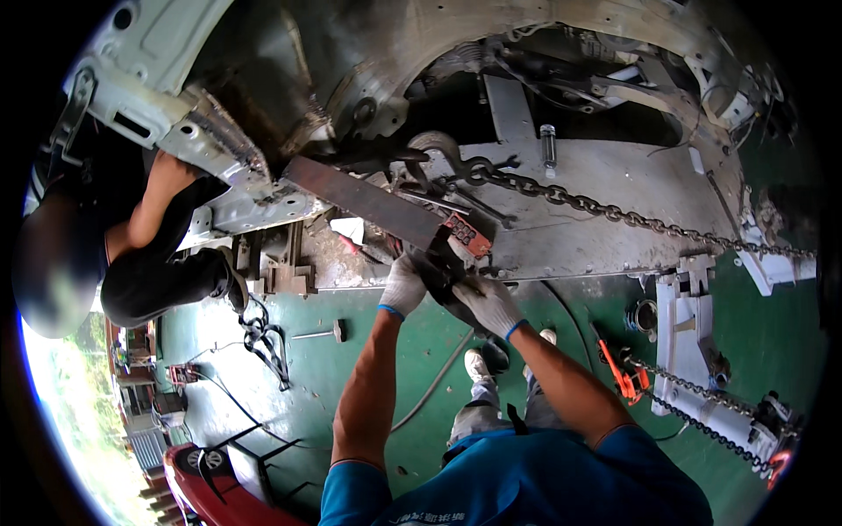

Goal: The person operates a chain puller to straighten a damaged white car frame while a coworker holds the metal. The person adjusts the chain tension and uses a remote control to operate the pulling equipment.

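Note:
My left hand (404, 287), in a white glove, is closed at the left side of a dark, black-looking piece (441, 273) whose kind I cannot make out. My right hand (488, 304), also gloved in white, grips the same piece from the right. The piece meets the near end of a rusty flat steel bar (368, 203), which slants up and left to the cut, rusted edge of a car body (237, 153). Whether the two are joined is hidden. Just beyond my hands lie a red tool part with round holes (467, 235) and several wrenches (484, 207).
A heavy chain (605, 210) with a hook (438, 149) runs across the grey platform (561, 245). At left, another person (162, 197) crouches by the car body. An orange chain hoist (625, 375), a hammer (338, 331) and a hose (434, 383) lie on the green floor.

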{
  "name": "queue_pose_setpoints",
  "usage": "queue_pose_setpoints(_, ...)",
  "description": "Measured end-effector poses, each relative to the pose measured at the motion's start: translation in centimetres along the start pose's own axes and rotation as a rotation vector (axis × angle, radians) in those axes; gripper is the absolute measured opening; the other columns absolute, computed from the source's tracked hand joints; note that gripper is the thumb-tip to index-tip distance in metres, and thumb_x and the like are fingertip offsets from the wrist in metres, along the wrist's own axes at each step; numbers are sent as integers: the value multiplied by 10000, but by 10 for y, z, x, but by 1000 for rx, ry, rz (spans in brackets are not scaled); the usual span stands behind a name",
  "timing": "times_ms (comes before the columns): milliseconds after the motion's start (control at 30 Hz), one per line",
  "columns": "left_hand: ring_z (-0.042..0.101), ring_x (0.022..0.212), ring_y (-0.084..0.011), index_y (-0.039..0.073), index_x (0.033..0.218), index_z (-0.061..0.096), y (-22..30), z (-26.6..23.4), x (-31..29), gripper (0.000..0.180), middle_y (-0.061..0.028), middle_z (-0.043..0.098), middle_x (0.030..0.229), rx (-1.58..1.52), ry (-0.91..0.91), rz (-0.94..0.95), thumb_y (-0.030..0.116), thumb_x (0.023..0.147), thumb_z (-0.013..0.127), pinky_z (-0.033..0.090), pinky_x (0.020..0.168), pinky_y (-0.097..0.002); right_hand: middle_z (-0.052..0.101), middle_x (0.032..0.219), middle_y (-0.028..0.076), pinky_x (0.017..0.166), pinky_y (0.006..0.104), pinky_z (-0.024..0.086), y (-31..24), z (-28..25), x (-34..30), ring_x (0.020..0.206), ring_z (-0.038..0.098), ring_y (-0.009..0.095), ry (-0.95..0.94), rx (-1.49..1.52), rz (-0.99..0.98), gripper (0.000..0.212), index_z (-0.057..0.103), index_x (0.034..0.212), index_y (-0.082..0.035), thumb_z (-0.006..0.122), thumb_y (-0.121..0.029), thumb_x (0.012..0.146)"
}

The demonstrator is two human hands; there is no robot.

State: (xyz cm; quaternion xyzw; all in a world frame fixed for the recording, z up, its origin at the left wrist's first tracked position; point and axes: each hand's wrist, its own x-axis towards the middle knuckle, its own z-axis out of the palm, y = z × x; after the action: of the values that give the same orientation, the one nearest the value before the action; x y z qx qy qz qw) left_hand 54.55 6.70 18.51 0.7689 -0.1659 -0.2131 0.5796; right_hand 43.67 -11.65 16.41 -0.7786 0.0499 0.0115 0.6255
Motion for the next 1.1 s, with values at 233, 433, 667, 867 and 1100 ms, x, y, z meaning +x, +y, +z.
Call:
queue_pose_setpoints(233, 666, 796, -150, 8, 994, 689, 16, -8, -5, 143, -46, 708, 883, -94, -95, -131, -49, 896, 602, 558, 701, -298, 675, 843, 264, 755, 476, 555, -23, 22, 21, 868, 695, 376, 206, -230, 0, 363, 601, 1016, -26, 736, -317, 847)
queue_pose_setpoints(433, 609, 1158, -203, -10, 1335, 570, 12, 21, -51, 542, -106, 620, 1298, -262, 338, -69, -97, 800, 585, 504, 985, -319, 708, 988, 173, 767, 400, 591, 11, 34, 2, 938, 717, 310, 302, 742, 460, 320, 638, 1199, -23, 506, -23, 907)
queue_pose_setpoints(667, 646, 1067, -178, -4, 1341, 576, 22, 99, -86, 484, -82, 668, 1218, -611, 226, -492, 214, 930, 707, 529, 916, -316, 662, 1009, 79, 902, 436, 577, 52, 22, -102, 958, 667, 254, -103, 1128, 467, 350, 593, 1224, -25, 589, 48, 883)
queue_pose_setpoints(867, 674, 942, -155, -28, 1173, 704, 8, 85, -91, 298, -68, 727, 1056, -552, 222, -477, 174, 955, 676, 526, 856, -288, 668, 974, 55, 698, 325, 549, 39, -72, -169, 806, 645, 160, -275, 1126, 345, 460, 579, 1261, -11, 747, -126, 848)
queue_pose_setpoints(1100, 675, 928, -174, -28, 1118, 721, 5, 60, -98, 234, -80, 724, 1048, -457, 294, -443, 69, 922, 637, 530, 848, -296, 645, 1151, 187, 741, 361, 545, 40, -134, -264, 871, 654, 280, -2, 1395, -80, 290, 633, 942, -66, 751, 106, 740)
